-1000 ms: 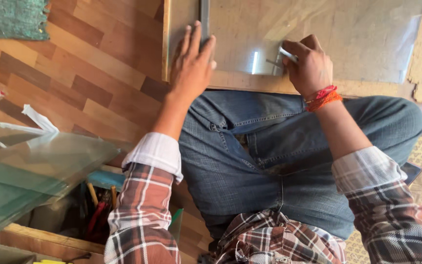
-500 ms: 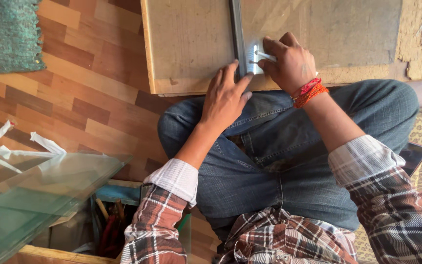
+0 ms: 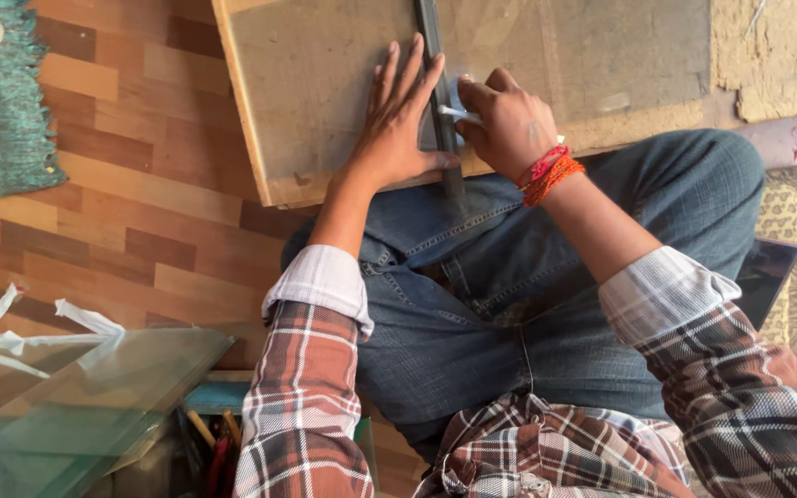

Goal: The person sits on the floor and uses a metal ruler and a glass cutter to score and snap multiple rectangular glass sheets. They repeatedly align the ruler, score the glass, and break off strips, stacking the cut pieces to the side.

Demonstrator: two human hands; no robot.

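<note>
Left hand (image 3: 397, 124) spread flat, fingers open, pinning dark straightedge (image 3: 437, 88) lengthwise on glass sheet (image 3: 325, 83). Right hand (image 3: 507, 124) just right of straightedge, closed around small cutter (image 3: 458, 112), tip against its edge.

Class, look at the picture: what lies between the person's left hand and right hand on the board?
In the head view, a dark straight ruler lies between the left hand and the right hand, which holds a small tool at its edge.
</note>
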